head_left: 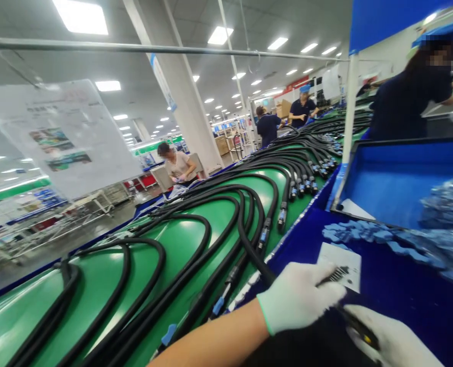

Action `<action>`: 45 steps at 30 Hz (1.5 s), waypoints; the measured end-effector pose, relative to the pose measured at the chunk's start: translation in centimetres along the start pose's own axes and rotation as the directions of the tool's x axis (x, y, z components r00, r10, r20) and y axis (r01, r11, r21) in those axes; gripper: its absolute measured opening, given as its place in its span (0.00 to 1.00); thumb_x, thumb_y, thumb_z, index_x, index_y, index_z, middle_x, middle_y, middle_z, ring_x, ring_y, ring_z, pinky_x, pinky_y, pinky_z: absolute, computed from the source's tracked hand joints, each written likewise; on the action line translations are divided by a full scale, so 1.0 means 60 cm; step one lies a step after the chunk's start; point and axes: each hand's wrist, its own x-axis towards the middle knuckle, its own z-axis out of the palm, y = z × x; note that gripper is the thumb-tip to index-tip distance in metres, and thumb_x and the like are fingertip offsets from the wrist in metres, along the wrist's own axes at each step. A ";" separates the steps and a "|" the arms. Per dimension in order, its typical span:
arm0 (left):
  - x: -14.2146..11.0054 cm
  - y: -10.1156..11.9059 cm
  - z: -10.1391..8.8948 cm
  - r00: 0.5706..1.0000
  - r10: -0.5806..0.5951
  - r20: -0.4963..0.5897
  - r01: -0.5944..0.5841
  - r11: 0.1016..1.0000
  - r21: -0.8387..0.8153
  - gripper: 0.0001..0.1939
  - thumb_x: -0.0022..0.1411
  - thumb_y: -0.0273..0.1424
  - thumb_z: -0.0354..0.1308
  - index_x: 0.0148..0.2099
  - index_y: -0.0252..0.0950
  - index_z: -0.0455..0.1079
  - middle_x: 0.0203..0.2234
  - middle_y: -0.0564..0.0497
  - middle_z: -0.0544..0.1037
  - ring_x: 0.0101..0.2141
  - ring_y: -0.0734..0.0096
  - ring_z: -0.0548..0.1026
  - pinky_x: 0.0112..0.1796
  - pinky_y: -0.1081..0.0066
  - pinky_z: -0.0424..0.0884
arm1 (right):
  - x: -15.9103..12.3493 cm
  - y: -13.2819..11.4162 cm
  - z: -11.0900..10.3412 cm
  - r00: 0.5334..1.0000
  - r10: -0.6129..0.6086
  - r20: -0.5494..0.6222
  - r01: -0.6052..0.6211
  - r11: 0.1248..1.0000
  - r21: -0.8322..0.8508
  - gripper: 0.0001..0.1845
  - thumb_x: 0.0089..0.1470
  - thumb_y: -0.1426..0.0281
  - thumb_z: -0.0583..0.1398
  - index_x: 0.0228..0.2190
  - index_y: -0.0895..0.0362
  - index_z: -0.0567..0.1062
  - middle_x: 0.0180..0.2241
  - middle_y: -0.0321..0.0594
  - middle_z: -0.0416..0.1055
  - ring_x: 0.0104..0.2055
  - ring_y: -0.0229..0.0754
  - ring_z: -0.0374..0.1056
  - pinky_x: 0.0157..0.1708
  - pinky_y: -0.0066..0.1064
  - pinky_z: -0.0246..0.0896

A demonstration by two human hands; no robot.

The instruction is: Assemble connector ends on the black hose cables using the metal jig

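At near right, the white-gloved left hand (299, 298) gripped a thick black rubber cable (255, 257) running far-left, the white-gloved right hand (393, 339) beside it, grip unclear.

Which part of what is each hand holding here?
The gloved left hand grips a black cable just behind its ribbed end. The gloved right hand closes on a yellow-marked black piece; the exact hold is partly out of view.
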 end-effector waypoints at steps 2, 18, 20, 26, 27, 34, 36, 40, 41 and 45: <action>0.003 0.007 -0.002 1.000 -0.015 -0.017 0.013 0.998 -0.064 0.23 0.69 0.40 0.58 0.62 0.37 0.77 0.49 0.48 0.82 0.47 0.60 0.78 0.53 0.67 0.70 | -0.010 -0.039 -0.026 0.998 -0.003 0.063 0.004 1.000 -0.016 0.19 0.62 0.57 0.54 0.40 0.58 0.78 0.42 0.44 0.75 0.42 0.41 0.74 0.45 0.27 0.73; 0.071 -0.047 -0.021 0.962 0.012 0.274 0.213 0.596 -0.774 0.29 0.65 0.32 0.67 0.67 0.39 0.67 0.51 0.41 0.75 0.43 0.66 0.75 0.44 0.67 0.72 | -0.106 -0.086 -0.078 0.951 0.301 -0.076 -0.246 0.880 0.406 0.45 0.49 0.60 0.69 0.65 0.49 0.62 0.51 0.43 0.71 0.40 0.37 0.71 0.41 0.31 0.72; 0.065 -0.028 -0.013 0.973 0.021 0.228 0.141 0.732 -0.667 0.28 0.65 0.32 0.67 0.66 0.37 0.69 0.51 0.42 0.77 0.44 0.64 0.76 0.46 0.65 0.72 | -0.095 -0.116 -0.069 0.935 0.345 -0.081 -0.235 0.775 0.587 0.34 0.52 0.60 0.67 0.58 0.54 0.69 0.42 0.42 0.73 0.33 0.33 0.69 0.34 0.27 0.68; 0.044 0.028 -0.001 0.964 0.158 0.215 -0.163 0.987 0.003 0.18 0.66 0.23 0.59 0.54 0.43 0.79 0.46 0.54 0.79 0.49 0.66 0.75 0.54 0.68 0.67 | -0.059 -0.126 -0.073 0.922 0.365 -0.132 -0.064 0.479 0.876 0.33 0.36 0.69 0.72 0.45 0.64 0.70 0.36 0.43 0.73 0.36 0.39 0.72 0.40 0.28 0.70; 0.044 0.032 0.000 0.953 0.193 0.233 -0.210 0.977 0.047 0.18 0.66 0.22 0.58 0.54 0.44 0.79 0.45 0.55 0.79 0.49 0.68 0.75 0.53 0.68 0.67 | -0.058 -0.123 -0.075 0.932 0.345 -0.111 -0.058 0.443 0.895 0.34 0.36 0.69 0.72 0.45 0.64 0.69 0.37 0.44 0.73 0.38 0.41 0.73 0.42 0.30 0.72; 0.049 0.020 0.014 0.964 0.135 0.230 -0.163 0.981 0.106 0.11 0.70 0.26 0.57 0.50 0.42 0.77 0.44 0.56 0.79 0.47 0.70 0.75 0.51 0.70 0.67 | -0.070 -0.117 -0.084 0.894 0.434 -0.111 -0.145 0.515 0.845 0.33 0.48 0.66 0.67 0.52 0.61 0.64 0.43 0.46 0.73 0.43 0.48 0.77 0.49 0.43 0.77; 0.048 0.014 0.019 0.971 0.138 0.197 -0.157 0.984 0.086 0.09 0.71 0.28 0.56 0.48 0.42 0.77 0.43 0.56 0.79 0.45 0.70 0.76 0.50 0.70 0.68 | -0.073 -0.112 -0.079 0.883 0.445 -0.149 -0.141 0.555 0.820 0.29 0.50 0.69 0.64 0.53 0.60 0.64 0.45 0.44 0.73 0.44 0.45 0.77 0.50 0.41 0.77; 0.041 -0.001 0.025 0.955 0.163 0.248 -0.198 0.972 0.125 0.09 0.70 0.27 0.59 0.48 0.43 0.77 0.45 0.55 0.78 0.47 0.69 0.75 0.50 0.69 0.67 | -0.078 -0.096 -0.064 0.905 0.392 -0.164 -0.138 0.638 0.758 0.40 0.52 0.73 0.62 0.64 0.52 0.58 0.50 0.40 0.71 0.45 0.39 0.76 0.53 0.37 0.75; 0.039 -0.006 0.025 0.947 0.165 0.276 -0.209 0.968 0.138 0.10 0.69 0.26 0.59 0.49 0.43 0.78 0.45 0.55 0.78 0.47 0.69 0.75 0.50 0.69 0.67 | -0.080 -0.093 -0.060 0.912 0.367 -0.180 -0.130 0.678 0.724 0.42 0.53 0.73 0.62 0.66 0.49 0.57 0.51 0.40 0.71 0.47 0.39 0.75 0.54 0.36 0.73; 0.023 -0.022 0.030 0.954 0.161 0.252 -0.194 0.974 0.112 0.12 0.67 0.24 0.60 0.48 0.43 0.79 0.42 0.55 0.77 0.44 0.70 0.75 0.49 0.69 0.68 | -0.084 -0.090 -0.051 0.936 0.277 -0.215 -0.069 0.746 0.662 0.42 0.56 0.71 0.62 0.68 0.46 0.55 0.54 0.39 0.69 0.53 0.36 0.71 0.57 0.31 0.70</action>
